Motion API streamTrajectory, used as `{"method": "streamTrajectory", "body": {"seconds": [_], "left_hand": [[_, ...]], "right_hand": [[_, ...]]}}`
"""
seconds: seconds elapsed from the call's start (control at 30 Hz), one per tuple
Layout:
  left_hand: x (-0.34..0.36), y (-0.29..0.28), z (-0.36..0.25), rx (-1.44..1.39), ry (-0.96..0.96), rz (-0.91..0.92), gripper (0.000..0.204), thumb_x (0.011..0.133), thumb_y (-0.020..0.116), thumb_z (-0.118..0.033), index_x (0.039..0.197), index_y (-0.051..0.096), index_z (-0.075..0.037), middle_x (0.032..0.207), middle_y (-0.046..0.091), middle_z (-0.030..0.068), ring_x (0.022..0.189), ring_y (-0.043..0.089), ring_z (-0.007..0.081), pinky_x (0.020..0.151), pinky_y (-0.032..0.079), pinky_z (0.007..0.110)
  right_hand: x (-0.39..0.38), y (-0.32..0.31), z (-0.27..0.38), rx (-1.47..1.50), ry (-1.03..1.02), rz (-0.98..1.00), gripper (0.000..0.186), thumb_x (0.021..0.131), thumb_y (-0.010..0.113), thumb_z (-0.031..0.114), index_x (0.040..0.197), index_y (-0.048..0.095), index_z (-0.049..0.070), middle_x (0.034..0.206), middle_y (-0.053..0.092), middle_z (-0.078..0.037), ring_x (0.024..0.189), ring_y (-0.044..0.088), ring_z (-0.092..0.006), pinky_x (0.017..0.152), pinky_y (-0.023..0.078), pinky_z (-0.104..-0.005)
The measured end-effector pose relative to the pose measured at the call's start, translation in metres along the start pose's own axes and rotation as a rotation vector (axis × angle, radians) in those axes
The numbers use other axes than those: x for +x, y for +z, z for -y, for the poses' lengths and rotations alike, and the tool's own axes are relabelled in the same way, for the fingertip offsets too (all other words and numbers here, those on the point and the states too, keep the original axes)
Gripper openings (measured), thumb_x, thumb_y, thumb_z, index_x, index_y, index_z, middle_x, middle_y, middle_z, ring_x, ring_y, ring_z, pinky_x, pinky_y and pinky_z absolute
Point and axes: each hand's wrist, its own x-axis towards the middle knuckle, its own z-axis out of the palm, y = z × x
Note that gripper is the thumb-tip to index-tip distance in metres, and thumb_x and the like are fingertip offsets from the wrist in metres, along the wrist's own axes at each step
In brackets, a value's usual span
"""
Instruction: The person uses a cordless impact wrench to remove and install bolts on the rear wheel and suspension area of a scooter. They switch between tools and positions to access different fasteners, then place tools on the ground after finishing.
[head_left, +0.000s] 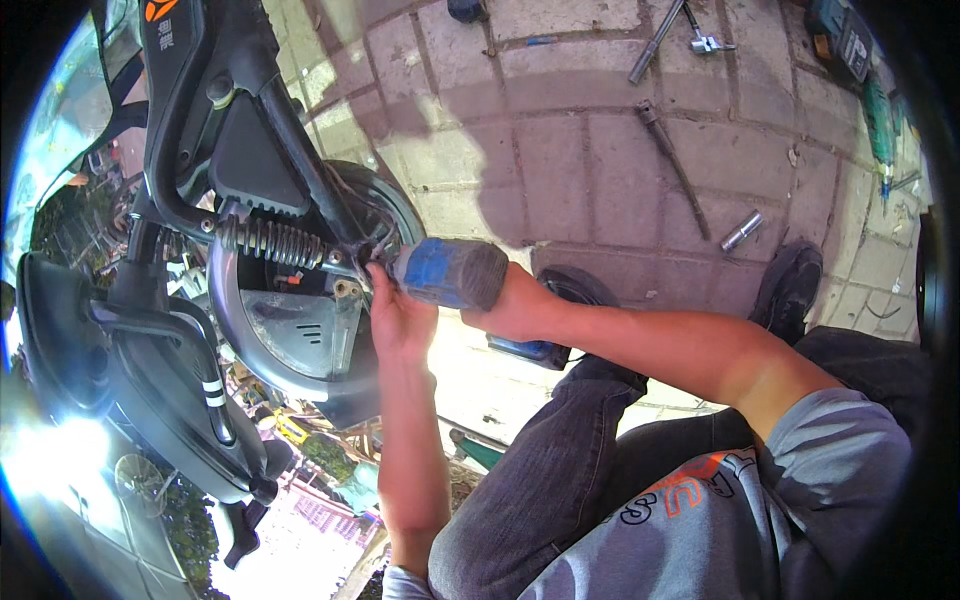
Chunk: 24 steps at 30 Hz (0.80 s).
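Note:
In my right hand (pixel 510 304) is a blue and dark grey cordless impact wrench (pixel 455 273), its nose pointing left at a scooter's rear end. The battery base (pixel 530 351) shows below that hand. My left hand (pixel 402 325) is closed at the tool's nose, thumb up beside the lower end of a coil-spring shock absorber (pixel 275 243). Its other fingers are hidden behind the tool, so what they grip cannot be made out. A metal bracket (pixel 347 290) sits just left of the thumb. Behind the nose is the rear wheel (pixel 385 195), next to a grey cover (pixel 300 325).
On the paving lie a long extension bar (pixel 675 170), a chrome socket (pixel 742 230), a metal bar (pixel 655 45), a ratchet (pixel 708 43) and a green tool (pixel 880 130). A dark power tool (pixel 845 40) is far right. The scooter's black seat (pixel 65 335) is at left.

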Motion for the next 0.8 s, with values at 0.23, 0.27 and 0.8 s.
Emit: {"method": "streamTrajectory", "body": {"seconds": [0.23, 0.27, 0.8], "left_hand": [[-0.002, 0.002, 0.004, -0.019, 0.028, 0.072, 0.043, 0.092, 0.050, -0.032, 0.122, 0.049, -0.002, 0.124, 0.054, 0.0107, 0.118, 0.047, 0.0231, 0.105, 0.031, 0.039], [-0.002, 0.001, 0.004, -0.035, 0.017, 0.101, 0.043, 0.092, 0.050, -0.032, 0.122, 0.049, -0.001, 0.124, 0.053, 0.0107, 0.119, 0.046, 0.0231, 0.105, 0.031, 0.039], [0.002, -0.009, 0.009, -0.081, 0.061, 0.165, 0.044, 0.093, 0.047, -0.028, 0.127, 0.043, 0.001, 0.128, 0.050, 0.0116, 0.122, 0.043, 0.0244, 0.108, 0.026, 0.042]], "right_hand": [[-0.002, -0.003, 0.006, 0.086, 0.090, 0.037, 0.042, 0.068, 0.064, 0.014, 0.107, 0.054, 0.000, 0.100, 0.060, -0.020, 0.094, 0.057, -0.0296, 0.085, 0.045, -0.0360], [-0.002, -0.004, 0.007, 0.097, 0.101, 0.046, 0.043, 0.068, 0.064, 0.013, 0.107, 0.054, 0.000, 0.100, 0.060, -0.020, 0.094, 0.057, -0.0292, 0.085, 0.045, -0.0359], [-0.005, -0.004, 0.026, 0.331, 0.303, 0.098, 0.035, 0.071, 0.062, 0.012, 0.103, 0.054, 0.000, 0.079, 0.059, -0.008, 0.065, 0.055, -0.0119, 0.058, 0.047, -0.0297]]}}
